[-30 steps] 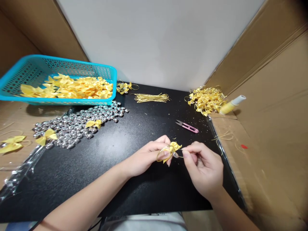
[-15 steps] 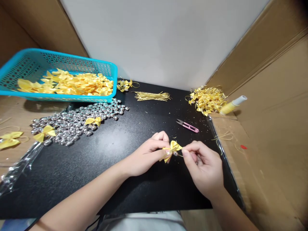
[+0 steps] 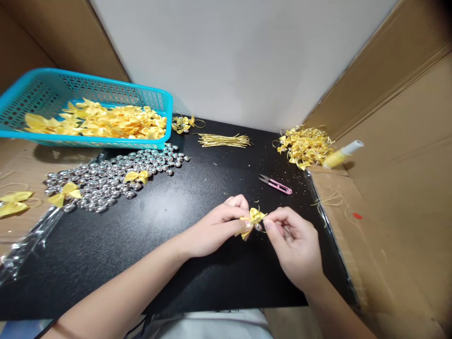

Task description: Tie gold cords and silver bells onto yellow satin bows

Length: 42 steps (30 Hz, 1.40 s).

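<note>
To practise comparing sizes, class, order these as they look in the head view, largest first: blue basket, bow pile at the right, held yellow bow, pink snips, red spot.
1. Blue basket
2. Bow pile
3. Held yellow bow and pink snips: too alike to rank
4. Red spot

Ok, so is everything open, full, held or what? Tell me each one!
Left grip: shut on yellow bow
Right grip: pinching its cord
Pink snips: lying, blades apart
Basket: uncovered, partly full of bows
Silver beads: loose, spread out
Gold strips: loosely bunched
Yellow spool: tilted
Bow pile: heaped
</note>
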Each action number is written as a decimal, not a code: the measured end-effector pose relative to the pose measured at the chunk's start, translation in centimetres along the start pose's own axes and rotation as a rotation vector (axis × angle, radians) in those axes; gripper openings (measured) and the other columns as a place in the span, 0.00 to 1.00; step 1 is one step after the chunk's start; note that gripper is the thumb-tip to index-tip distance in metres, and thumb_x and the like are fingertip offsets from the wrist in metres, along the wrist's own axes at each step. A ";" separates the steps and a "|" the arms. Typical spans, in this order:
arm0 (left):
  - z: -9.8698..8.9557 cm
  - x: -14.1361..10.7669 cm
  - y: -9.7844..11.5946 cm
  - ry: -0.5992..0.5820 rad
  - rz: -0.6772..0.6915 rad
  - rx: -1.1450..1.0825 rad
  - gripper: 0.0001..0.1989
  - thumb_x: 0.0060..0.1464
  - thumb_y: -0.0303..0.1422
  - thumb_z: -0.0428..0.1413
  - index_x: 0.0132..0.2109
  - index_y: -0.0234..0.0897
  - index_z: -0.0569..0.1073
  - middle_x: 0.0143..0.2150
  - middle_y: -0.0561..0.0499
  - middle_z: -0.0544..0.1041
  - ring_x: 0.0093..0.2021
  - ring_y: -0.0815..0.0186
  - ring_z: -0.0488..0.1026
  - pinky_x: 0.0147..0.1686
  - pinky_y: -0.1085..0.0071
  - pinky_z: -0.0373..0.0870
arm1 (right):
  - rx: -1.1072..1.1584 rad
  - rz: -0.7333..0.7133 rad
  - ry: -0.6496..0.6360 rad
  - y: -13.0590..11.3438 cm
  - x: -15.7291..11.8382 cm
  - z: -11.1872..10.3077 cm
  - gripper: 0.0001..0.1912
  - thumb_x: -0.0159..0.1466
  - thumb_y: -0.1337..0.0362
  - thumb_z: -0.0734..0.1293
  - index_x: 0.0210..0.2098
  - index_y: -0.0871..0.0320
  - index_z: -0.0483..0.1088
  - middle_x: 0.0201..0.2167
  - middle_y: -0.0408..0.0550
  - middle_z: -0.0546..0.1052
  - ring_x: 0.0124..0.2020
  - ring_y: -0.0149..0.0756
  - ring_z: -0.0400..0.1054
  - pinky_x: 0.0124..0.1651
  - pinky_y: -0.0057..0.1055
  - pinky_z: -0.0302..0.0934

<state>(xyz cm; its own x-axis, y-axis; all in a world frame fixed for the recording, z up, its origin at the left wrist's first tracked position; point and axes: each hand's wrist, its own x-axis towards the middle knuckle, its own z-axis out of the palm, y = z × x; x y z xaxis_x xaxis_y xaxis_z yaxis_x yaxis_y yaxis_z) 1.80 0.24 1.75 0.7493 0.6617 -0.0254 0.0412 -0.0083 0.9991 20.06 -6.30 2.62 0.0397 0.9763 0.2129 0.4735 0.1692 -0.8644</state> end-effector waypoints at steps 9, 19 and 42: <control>-0.2 0.3 -0.4 -0.040 0.012 -0.192 0.22 0.60 0.46 0.50 0.25 0.35 0.68 0.32 0.52 0.62 0.36 0.65 0.60 0.41 0.68 0.60 | 0.532 0.201 -0.036 1.3 0.7 1.0 0.12 0.63 0.57 0.67 0.28 0.58 0.67 0.20 0.38 0.64 0.22 0.27 0.59 0.27 0.25 0.57; -0.3 0.2 -0.3 -0.015 0.012 -0.136 0.20 0.61 0.43 0.51 0.26 0.34 0.69 0.32 0.52 0.63 0.37 0.65 0.61 0.42 0.69 0.59 | 0.392 0.140 0.020 1.4 0.4 0.5 0.11 0.64 0.58 0.67 0.29 0.58 0.68 0.21 0.39 0.66 0.22 0.27 0.59 0.25 0.24 0.56; -0.2 0.1 0.1 0.024 0.025 0.017 0.17 0.61 0.36 0.50 0.25 0.35 0.68 0.33 0.52 0.63 0.36 0.67 0.60 0.43 0.70 0.59 | 0.068 0.027 0.079 -0.1 0.1 0.4 0.10 0.64 0.64 0.64 0.26 0.58 0.69 0.19 0.40 0.64 0.20 0.27 0.58 0.22 0.24 0.54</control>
<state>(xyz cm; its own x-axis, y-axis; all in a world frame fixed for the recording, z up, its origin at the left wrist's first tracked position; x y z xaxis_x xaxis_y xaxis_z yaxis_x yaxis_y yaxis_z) 1.77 0.44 1.89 0.7340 0.6791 0.0002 0.0347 -0.0377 0.9987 19.70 -6.22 2.52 0.1222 0.9674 0.2218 0.4110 0.1541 -0.8985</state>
